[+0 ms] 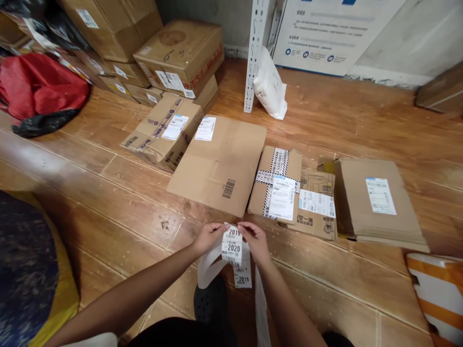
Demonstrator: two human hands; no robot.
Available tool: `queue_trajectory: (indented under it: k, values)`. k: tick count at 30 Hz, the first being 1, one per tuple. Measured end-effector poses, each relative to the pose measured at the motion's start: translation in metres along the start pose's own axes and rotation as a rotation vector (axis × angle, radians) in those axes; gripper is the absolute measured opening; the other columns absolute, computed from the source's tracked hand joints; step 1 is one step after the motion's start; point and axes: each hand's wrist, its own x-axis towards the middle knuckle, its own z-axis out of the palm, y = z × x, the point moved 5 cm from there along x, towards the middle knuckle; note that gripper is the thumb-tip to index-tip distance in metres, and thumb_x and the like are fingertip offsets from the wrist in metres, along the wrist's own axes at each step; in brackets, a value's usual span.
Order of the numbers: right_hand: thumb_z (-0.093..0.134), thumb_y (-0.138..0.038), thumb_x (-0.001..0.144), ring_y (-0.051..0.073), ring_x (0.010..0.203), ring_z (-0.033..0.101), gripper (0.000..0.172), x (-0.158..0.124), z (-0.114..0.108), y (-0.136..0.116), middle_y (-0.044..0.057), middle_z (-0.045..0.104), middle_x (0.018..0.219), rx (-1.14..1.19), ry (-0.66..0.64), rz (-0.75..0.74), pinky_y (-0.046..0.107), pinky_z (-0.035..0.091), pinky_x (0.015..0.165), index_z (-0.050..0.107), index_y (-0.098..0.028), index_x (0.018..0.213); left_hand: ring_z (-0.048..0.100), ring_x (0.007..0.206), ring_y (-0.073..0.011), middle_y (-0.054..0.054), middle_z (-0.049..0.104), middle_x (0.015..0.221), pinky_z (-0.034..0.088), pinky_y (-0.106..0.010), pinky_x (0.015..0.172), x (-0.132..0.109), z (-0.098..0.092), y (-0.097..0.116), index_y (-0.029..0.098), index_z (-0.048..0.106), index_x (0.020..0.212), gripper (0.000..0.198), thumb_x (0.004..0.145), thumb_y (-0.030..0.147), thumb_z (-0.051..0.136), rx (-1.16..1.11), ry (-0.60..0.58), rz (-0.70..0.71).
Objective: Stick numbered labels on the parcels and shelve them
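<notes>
A strip of printed number labels [231,249] hangs between my hands, showing 2019 and 2020, with 2015 on a lower length. My left hand [211,237] pinches its top left corner. At the top right corner, the fingers of my right hand [255,239] are closed on the same strip. Pale backing paper [210,271] loops down on the left and trails past my right wrist. Just beyond my hands lies a large flat carton [231,154] with a shipping label. Right of it is a box with striped tape [265,193], beside a smaller printed box [314,224].
Another carton [376,202] lies at the right, and a taped box [159,130] at the left. Stacked boxes [181,53] stand at the back left near a red bag [39,86]. A white metal post [252,58] rises beside a white parcel [269,86]. An orange-striped bag [441,289] lies at right.
</notes>
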Motion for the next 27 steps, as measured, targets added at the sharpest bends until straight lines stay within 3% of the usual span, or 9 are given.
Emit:
queue_trajectory:
  k: [3, 6, 9, 11, 16, 23, 25, 27]
  values:
    - [0.079, -0.039, 0.07, 0.012, 0.06, 0.055, 0.024, 0.003, 0.0, 0.004, 0.001, 0.069, 0.075, -0.005, 0.002, 0.001, 0.023, 0.043, 0.056, 0.073, -0.02, 0.084, 0.06, 0.071, -0.0148, -0.004, 0.07, 0.075, 0.045, -0.024, 0.067, 0.002, -0.001, -0.005, 0.012, 0.072, 0.075, 0.035, 0.083, 0.045, 0.063, -0.004, -0.01, -0.019]
    - [0.08, -0.037, 0.068, 0.014, 0.069, 0.059, 0.028, 0.005, 0.0, 0.009, 0.002, 0.071, 0.082, -0.016, -0.058, 0.02, 0.025, 0.047, 0.064, 0.073, -0.02, 0.09, 0.06, 0.067, -0.0148, -0.004, 0.071, 0.077, 0.046, -0.024, 0.064, 0.004, -0.002, -0.015, 0.012, 0.072, 0.083, 0.035, 0.081, 0.046, 0.065, -0.05, 0.036, -0.094]
    - [0.08, -0.038, 0.068, 0.016, 0.074, 0.06, 0.03, 0.009, -0.001, 0.015, 0.004, 0.071, 0.085, -0.071, -0.086, 0.039, 0.026, 0.047, 0.068, 0.073, -0.019, 0.091, 0.059, 0.064, -0.0144, -0.003, 0.07, 0.072, 0.045, -0.024, 0.061, 0.008, -0.002, -0.02, 0.012, 0.072, 0.078, 0.039, 0.081, 0.05, 0.064, -0.019, 0.092, -0.098]
    - [0.079, -0.039, 0.069, 0.014, 0.067, 0.057, 0.03, 0.012, -0.004, 0.018, 0.003, 0.07, 0.08, -0.091, -0.063, 0.046, 0.025, 0.044, 0.062, 0.073, -0.018, 0.089, 0.058, 0.061, -0.0139, -0.003, 0.069, 0.069, 0.044, -0.024, 0.06, 0.012, -0.001, -0.022, 0.012, 0.071, 0.074, 0.04, 0.08, 0.051, 0.064, -0.008, 0.107, -0.105]
    - [0.079, -0.039, 0.067, 0.011, 0.056, 0.051, 0.028, 0.015, -0.006, 0.029, 0.0, 0.065, 0.068, -0.051, 0.056, 0.026, 0.023, 0.04, 0.054, 0.07, -0.017, 0.083, 0.06, 0.067, -0.0148, -0.004, 0.072, 0.08, 0.046, -0.024, 0.062, 0.017, 0.003, -0.027, 0.012, 0.072, 0.09, 0.036, 0.073, 0.044, 0.073, 0.012, 0.024, -0.121]
    - [0.074, -0.041, 0.072, 0.015, 0.063, 0.057, 0.026, -0.001, 0.027, 0.062, 0.002, 0.068, 0.075, -0.026, 0.071, 0.019, 0.026, 0.046, 0.058, 0.068, -0.017, 0.083, 0.046, 0.053, -0.0094, 0.003, 0.056, 0.056, 0.033, -0.019, 0.049, -0.002, -0.031, -0.035, 0.014, 0.064, 0.065, 0.039, 0.081, 0.049, 0.062, 0.348, 0.195, 0.017]
    - [0.072, -0.041, 0.074, 0.017, 0.069, 0.06, 0.025, 0.001, 0.042, 0.067, 0.003, 0.069, 0.078, -0.063, 0.099, -0.033, 0.027, 0.048, 0.064, 0.069, -0.017, 0.083, 0.046, 0.053, -0.0096, 0.003, 0.055, 0.055, 0.033, -0.02, 0.048, -0.009, -0.048, -0.042, 0.014, 0.063, 0.063, 0.041, 0.078, 0.052, 0.064, 0.38, 0.288, -0.006]
    - [0.071, -0.04, 0.074, 0.019, 0.074, 0.063, 0.025, 0.011, 0.055, 0.07, 0.005, 0.071, 0.08, -0.095, 0.165, -0.09, 0.029, 0.05, 0.072, 0.07, -0.017, 0.081, 0.051, 0.056, -0.0114, 0.001, 0.062, 0.061, 0.037, -0.02, 0.05, -0.015, -0.063, -0.053, 0.013, 0.067, 0.073, 0.041, 0.072, 0.054, 0.07, 0.291, 0.298, -0.104]
